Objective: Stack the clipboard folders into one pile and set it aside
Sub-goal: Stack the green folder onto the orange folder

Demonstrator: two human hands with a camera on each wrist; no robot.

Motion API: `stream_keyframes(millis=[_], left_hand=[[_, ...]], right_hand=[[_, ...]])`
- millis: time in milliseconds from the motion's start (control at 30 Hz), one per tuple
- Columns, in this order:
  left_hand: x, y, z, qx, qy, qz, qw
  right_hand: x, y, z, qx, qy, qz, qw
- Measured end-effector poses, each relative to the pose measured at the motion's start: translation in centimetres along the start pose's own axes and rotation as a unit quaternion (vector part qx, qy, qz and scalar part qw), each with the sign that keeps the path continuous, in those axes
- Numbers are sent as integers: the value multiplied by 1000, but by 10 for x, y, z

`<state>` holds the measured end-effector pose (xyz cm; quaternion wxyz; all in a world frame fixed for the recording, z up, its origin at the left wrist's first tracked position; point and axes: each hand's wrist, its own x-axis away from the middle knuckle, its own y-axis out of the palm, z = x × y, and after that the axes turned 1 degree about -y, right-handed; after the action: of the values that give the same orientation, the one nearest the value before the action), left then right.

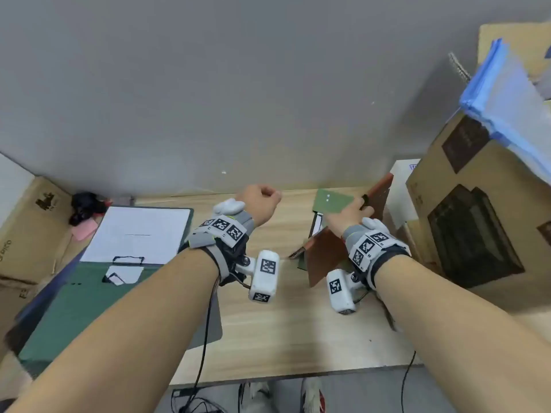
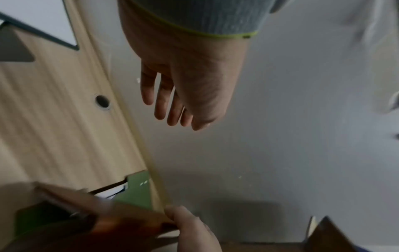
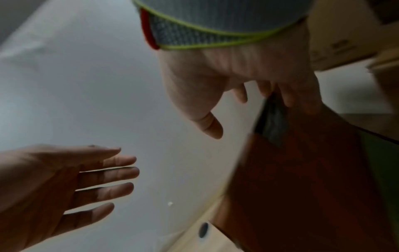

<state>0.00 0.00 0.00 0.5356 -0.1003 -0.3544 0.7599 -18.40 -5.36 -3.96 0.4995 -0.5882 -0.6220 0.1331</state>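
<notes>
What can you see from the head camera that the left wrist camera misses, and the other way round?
Only the head view shows the green folder lying open with paper clipped in, the cardboard boxes and both forearms. Only the left wrist view shows the left hand's fingers straight and holding nothing, and a round hole in the desk. Both show the desk, the grey wall, and the right hand gripping the raised brown folder.

Light wood table; open green clipboard folder w/ paper lower left; brown folder centre-right; cardboard box right.
</notes>
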Motion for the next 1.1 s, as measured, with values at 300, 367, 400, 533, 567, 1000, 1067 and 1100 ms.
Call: stream_keyframes(millis=[300, 367, 400, 533, 567, 1000, 1067, 1100], left_hand=[[-20, 39, -62, 8, 0, -274, 962], [-24, 36, -74, 33, -34, -332, 942], [-26, 35, -78, 57, -54, -348, 934], [-37, 13, -94, 170, -134, -354, 910], [-40, 7, -102, 188, -151, -352, 905], [-58, 1, -218, 22, -245, -161, 956], [-56, 9, -233, -15, -262, -149, 953], [-55, 12, -237, -38, -272, -148, 950]], right_hand=[[-6, 37, -16, -99, 82, -93, 987], [0, 43, -33, -18, 47, -103, 993], [6, 46, -43, 4, 31, -127, 991], [23, 72, -81, -2, -22, -199, 980], [24, 81, -87, -42, -21, -233, 971], [-44, 129, -63, -55, 40, -242, 968], [-69, 124, -44, 8, 49, -208, 977], [-77, 120, -35, 28, 46, -207, 977]])
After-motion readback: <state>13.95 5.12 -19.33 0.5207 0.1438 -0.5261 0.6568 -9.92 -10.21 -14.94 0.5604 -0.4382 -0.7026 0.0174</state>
